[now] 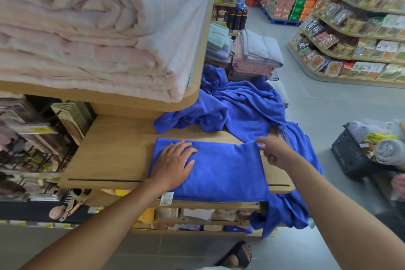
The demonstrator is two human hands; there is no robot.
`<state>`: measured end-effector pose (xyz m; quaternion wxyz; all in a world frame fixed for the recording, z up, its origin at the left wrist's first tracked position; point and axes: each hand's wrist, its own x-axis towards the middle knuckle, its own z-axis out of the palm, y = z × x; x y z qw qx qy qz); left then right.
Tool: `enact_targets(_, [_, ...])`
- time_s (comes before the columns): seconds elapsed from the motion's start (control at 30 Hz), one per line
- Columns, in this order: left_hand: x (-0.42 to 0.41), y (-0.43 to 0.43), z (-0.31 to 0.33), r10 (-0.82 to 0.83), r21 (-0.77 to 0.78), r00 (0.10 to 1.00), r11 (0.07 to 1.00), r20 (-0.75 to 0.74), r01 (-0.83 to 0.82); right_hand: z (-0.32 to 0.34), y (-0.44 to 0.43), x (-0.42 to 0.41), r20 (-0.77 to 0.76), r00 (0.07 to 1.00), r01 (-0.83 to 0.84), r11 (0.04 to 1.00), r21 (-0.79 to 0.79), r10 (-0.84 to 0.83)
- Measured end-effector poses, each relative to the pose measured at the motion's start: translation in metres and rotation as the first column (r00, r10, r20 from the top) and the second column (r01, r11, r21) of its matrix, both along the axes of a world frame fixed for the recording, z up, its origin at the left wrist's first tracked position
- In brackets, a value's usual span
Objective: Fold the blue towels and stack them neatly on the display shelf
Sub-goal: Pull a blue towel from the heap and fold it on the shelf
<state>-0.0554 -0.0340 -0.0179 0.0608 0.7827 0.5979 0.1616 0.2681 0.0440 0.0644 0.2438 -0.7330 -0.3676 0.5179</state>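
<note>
head | your left hand [174, 161] lies flat, fingers spread, pinning the folded blue towel [221, 173] to the display shelf [109, 153] | your right hand [274, 152] pinches its far right corner, likely squaring the edge | unfolded blue towels [241, 105] heaped just behind

The left hand [175, 160] lies flat on a folded blue towel [221, 173] on the wooden display shelf [109, 149]. The right hand [275, 151] pinches its far right corner. Unfolded blue towels [241, 107] lie heaped behind.
</note>
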Motion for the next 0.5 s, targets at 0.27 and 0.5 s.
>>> enact_targets(0.27, [-0.001, 0.0, 0.001, 0.002, -0.013, 1.0, 1.0, 0.002, -0.001, 0.007, 0.014, 0.007, -0.161, 0.971, 0.138, 0.962, -0.234, -0.178])
enact_targets(0.5, [-0.002, 0.001, 0.001, 0.0, -0.008, 1.0, 1.0, 0.001, 0.0, 0.009, 0.009, 0.022, -0.058, 0.982, 0.173, 0.977, -0.121, -0.181])
